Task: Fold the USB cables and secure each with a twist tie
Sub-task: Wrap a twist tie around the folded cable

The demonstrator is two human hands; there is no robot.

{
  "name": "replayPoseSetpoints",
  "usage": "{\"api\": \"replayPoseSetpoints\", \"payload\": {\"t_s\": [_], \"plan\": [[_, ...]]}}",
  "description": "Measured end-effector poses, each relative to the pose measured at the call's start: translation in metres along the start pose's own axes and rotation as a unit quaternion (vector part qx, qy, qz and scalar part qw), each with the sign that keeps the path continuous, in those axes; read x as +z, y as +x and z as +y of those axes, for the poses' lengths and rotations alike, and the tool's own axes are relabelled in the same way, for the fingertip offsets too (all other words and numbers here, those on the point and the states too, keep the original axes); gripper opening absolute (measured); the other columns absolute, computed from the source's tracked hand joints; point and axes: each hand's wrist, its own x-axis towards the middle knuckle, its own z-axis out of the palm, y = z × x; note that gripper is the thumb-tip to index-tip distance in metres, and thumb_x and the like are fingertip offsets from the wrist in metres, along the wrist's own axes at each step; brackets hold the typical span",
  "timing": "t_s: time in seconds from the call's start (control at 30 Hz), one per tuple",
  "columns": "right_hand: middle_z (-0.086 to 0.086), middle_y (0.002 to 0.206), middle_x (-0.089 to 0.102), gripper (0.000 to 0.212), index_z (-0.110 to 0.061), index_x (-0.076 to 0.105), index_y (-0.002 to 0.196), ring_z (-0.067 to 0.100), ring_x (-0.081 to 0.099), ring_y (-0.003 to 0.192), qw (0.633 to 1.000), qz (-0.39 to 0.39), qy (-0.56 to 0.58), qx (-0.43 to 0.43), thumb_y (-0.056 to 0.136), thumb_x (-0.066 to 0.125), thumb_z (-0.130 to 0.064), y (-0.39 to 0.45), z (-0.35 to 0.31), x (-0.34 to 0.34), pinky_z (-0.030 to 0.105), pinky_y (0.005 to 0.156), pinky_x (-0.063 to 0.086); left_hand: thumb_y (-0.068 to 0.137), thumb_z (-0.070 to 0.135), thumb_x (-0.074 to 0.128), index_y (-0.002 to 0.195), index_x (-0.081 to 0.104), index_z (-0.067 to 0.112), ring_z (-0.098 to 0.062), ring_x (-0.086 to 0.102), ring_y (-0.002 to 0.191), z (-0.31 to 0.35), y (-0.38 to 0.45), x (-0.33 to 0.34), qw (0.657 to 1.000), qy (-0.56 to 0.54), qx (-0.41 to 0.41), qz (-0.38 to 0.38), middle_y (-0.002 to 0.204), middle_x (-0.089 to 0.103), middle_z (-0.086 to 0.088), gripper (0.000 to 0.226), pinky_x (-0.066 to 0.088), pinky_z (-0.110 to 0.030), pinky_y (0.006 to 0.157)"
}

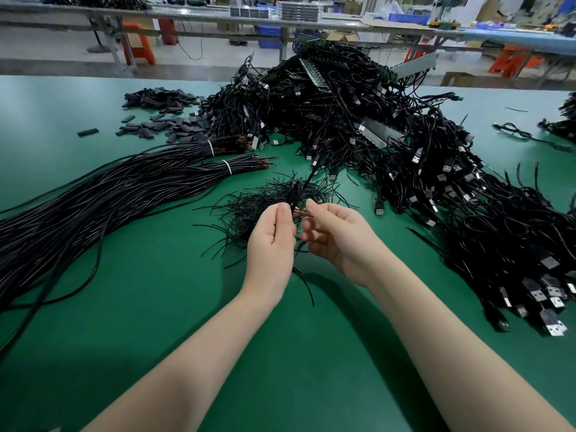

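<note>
— What are your fingers doing right now?

— My left hand (270, 241) is pinching a folded black USB cable (295, 194) between thumb and fingertips, holding it upright above the green table (174, 307). My right hand (335, 236) is curling in beside it, thumb and forefinger gripping a thin twist tie (301, 211) right at the cable's fold. The two hands are almost touching.

— And the cable's loose end?

— It's hanging down between my palms and trailing over the table toward me.

— What's lying underneath?

— A scattered heap of black twist ties (265, 204), just behind my hands. To my left, long bundled cables (103, 201) are stretching across the table, bound with white ties. Behind and to my right, a big tangled pile of USB cables (358, 120) is spreading out, its plugs pointing every way. Small black sleeves (162, 113) are lying at the far left.
</note>
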Motion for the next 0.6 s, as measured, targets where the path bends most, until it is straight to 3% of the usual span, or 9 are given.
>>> {"api": "replayPoseSetpoints", "payload": {"t_s": [0.17,0.27,0.37,0.6], "plan": [[0.001,0.076,0.071,0.036,-0.022,0.068,0.072,0.011,0.060,0.059,0.998,-0.019,-0.038,0.038,0.063,0.074,-0.056,-0.001,-0.001,-0.001,0.020,0.055,0.044,0.106,0.028,0.039,0.071,0.047,0.029,-0.007,0.036,0.061,-0.003,0.000,-0.001,1.000,0.012,0.015,-0.001,0.062,0.041,0.016,0.036,0.034,-0.029,0.063],[-0.002,0.074,0.072,0.024,-0.023,0.075,0.068,0.008,0.061,0.059,0.997,-0.009,-0.069,0.031,0.067,0.076,-0.048,0.000,0.000,-0.004,0.017,0.053,0.045,0.106,0.025,0.039,0.078,0.052,0.024,-0.002,0.041,0.060,-0.002,-0.001,-0.001,0.998,0.033,0.043,-0.012,0.062,0.048,0.019,0.030,0.036,-0.020,0.060],[-0.005,0.075,0.072,0.020,-0.026,0.076,0.066,0.006,0.063,0.061,0.997,-0.026,-0.056,0.043,0.062,0.077,-0.046,0.002,-0.001,-0.008,0.017,0.053,0.045,0.105,0.024,0.041,0.086,0.058,0.027,-0.001,0.053,0.071,-0.002,-0.001,0.000,0.998,0.038,0.053,-0.006,0.072,0.058,0.021,0.025,0.044,-0.018,0.069],[-0.003,0.076,0.072,0.010,-0.022,0.079,0.071,0.005,0.062,0.060,0.996,-0.037,-0.010,0.077,0.066,0.076,-0.030,0.003,-0.003,-0.014,0.016,0.054,0.049,0.104,0.026,0.042,0.098,0.061,0.031,0.006,0.051,0.064,-0.005,-0.001,0.000,0.999,0.033,0.024,-0.025,0.068,0.059,0.028,0.021,0.039,-0.016,0.067]]}}
